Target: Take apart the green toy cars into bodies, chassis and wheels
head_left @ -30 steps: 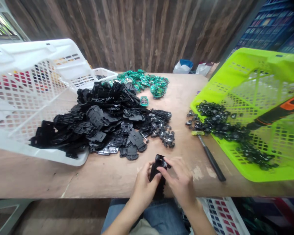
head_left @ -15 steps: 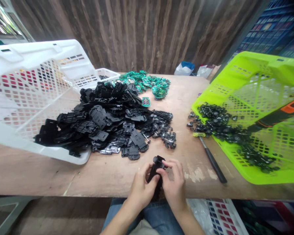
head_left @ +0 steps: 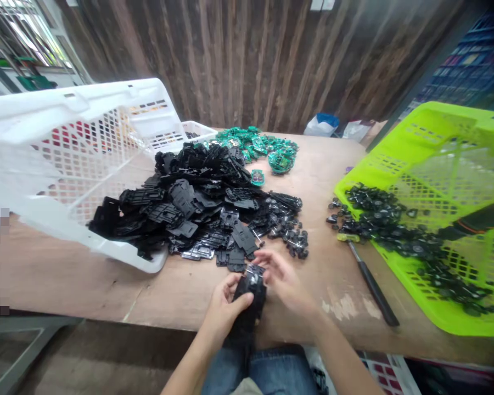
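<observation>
Plywood tabletop [head_left: 168, 299] fills the foreground, and at its near edge the left hand [head_left: 221, 310] is closed around a black plastic chassis piece [head_left: 250, 299], holding it tilted over the table edge. The right hand [head_left: 286, 282] hovers just beside the piece's far end, fingers loosely spread and grasping nothing; whether a fingertip touches the piece is too blurred to tell. Just beyond lies a heap of black chassis parts [head_left: 189, 211], spilling from a white basket [head_left: 86, 131] tipped on its side at the left, with small wheel-and-axle pieces [head_left: 292, 238] at the heap's right edge. To the right a black-handled tool [head_left: 372, 283] lies beside a lime-green basket [head_left: 456, 142] holding black wheels [head_left: 389, 225]. Farther back, green circuit boards [head_left: 271, 149] sit before a dark wooden wall [head_left: 251, 55]
</observation>
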`<action>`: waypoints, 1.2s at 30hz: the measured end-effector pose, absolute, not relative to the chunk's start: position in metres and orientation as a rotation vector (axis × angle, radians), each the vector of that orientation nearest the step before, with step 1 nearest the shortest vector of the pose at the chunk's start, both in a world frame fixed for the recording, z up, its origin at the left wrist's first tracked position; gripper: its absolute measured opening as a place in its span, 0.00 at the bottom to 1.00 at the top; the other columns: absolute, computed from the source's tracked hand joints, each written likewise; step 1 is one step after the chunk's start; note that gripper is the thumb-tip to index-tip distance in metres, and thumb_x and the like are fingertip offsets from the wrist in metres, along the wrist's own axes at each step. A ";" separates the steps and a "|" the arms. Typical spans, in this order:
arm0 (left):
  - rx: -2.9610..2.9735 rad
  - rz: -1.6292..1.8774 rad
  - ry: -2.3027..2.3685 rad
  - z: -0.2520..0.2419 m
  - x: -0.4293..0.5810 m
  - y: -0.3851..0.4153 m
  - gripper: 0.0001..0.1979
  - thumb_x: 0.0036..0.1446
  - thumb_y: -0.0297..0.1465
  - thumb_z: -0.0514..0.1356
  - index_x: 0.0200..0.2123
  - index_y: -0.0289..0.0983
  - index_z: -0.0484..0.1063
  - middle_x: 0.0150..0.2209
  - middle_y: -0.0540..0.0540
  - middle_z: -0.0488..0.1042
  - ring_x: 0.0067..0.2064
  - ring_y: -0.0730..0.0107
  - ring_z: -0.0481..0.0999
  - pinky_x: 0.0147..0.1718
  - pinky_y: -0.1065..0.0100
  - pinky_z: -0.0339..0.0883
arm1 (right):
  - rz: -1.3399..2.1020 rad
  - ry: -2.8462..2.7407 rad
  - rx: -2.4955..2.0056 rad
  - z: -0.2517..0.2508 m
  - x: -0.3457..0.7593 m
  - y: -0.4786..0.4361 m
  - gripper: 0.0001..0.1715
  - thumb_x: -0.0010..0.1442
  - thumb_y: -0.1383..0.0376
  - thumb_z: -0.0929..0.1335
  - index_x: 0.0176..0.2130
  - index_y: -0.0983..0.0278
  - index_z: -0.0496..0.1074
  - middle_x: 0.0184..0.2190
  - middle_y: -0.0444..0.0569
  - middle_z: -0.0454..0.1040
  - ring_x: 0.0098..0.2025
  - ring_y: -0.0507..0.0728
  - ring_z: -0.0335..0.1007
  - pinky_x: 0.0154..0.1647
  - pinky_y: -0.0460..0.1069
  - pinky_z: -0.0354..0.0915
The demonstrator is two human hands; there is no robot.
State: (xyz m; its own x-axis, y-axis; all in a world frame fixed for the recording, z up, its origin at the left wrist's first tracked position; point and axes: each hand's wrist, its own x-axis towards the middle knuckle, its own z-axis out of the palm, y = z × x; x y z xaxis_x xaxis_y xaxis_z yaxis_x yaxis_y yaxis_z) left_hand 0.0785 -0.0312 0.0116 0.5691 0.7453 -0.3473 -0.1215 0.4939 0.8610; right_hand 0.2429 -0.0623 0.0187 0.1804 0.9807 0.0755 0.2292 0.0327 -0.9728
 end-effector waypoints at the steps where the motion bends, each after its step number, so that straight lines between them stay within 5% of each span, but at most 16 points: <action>1: 0.866 0.654 0.844 0.010 0.077 -0.028 0.19 0.44 0.33 0.68 0.39 0.36 0.67 0.29 0.50 0.73 0.24 0.71 0.71 0.23 0.68 0.71 | 0.780 -1.335 -1.479 0.017 0.251 -0.051 0.18 0.59 0.65 0.64 0.51 0.60 0.64 0.43 0.50 0.71 0.45 0.57 0.67 0.45 0.52 0.63; 4: 0.771 0.867 0.932 0.005 0.075 -0.019 0.21 0.42 0.30 0.68 0.41 0.35 0.66 0.29 0.51 0.74 0.26 0.72 0.73 0.26 0.70 0.71 | 0.321 -1.584 -1.693 0.007 0.273 -0.016 0.11 0.57 0.71 0.64 0.40 0.62 0.70 0.39 0.52 0.73 0.43 0.60 0.65 0.47 0.56 0.58; 8: 0.691 1.065 1.006 0.003 0.079 -0.007 0.21 0.40 0.29 0.70 0.38 0.33 0.68 0.35 0.46 0.76 0.34 0.70 0.75 0.30 0.73 0.71 | 0.187 -1.688 -1.635 -0.001 0.279 0.005 0.09 0.56 0.74 0.63 0.28 0.63 0.68 0.31 0.51 0.72 0.39 0.59 0.65 0.45 0.54 0.60; 13: 0.573 1.188 0.989 0.003 0.096 -0.001 0.22 0.40 0.30 0.70 0.39 0.33 0.69 0.39 0.44 0.75 0.37 0.67 0.76 0.32 0.68 0.73 | 0.017 -1.488 -1.496 0.000 0.245 -0.031 0.10 0.63 0.73 0.59 0.35 0.63 0.67 0.33 0.50 0.69 0.39 0.56 0.67 0.40 0.51 0.65; 26: 0.595 1.159 0.880 -0.008 0.127 -0.014 0.19 0.42 0.30 0.70 0.38 0.35 0.68 0.35 0.48 0.76 0.36 0.68 0.77 0.36 0.68 0.72 | -0.179 -1.538 -1.405 -0.010 0.219 -0.077 0.16 0.59 0.80 0.60 0.40 0.63 0.67 0.35 0.51 0.69 0.41 0.55 0.68 0.41 0.52 0.69; 36: 0.499 1.181 0.896 0.007 0.130 -0.001 0.22 0.39 0.29 0.71 0.38 0.35 0.68 0.35 0.47 0.77 0.37 0.66 0.78 0.29 0.73 0.71 | -0.257 -1.675 -1.413 -0.002 0.218 -0.074 0.18 0.57 0.81 0.61 0.43 0.64 0.68 0.36 0.51 0.72 0.41 0.57 0.68 0.43 0.55 0.67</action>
State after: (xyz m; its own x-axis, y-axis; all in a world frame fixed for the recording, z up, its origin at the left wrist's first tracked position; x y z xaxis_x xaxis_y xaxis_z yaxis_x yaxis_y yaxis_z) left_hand 0.1304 -0.0012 0.0066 0.1078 0.9364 -0.3340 -0.5733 0.3330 0.7486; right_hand 0.2176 -0.0743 -0.0016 0.0597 0.6812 0.7297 0.8686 0.3247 -0.3742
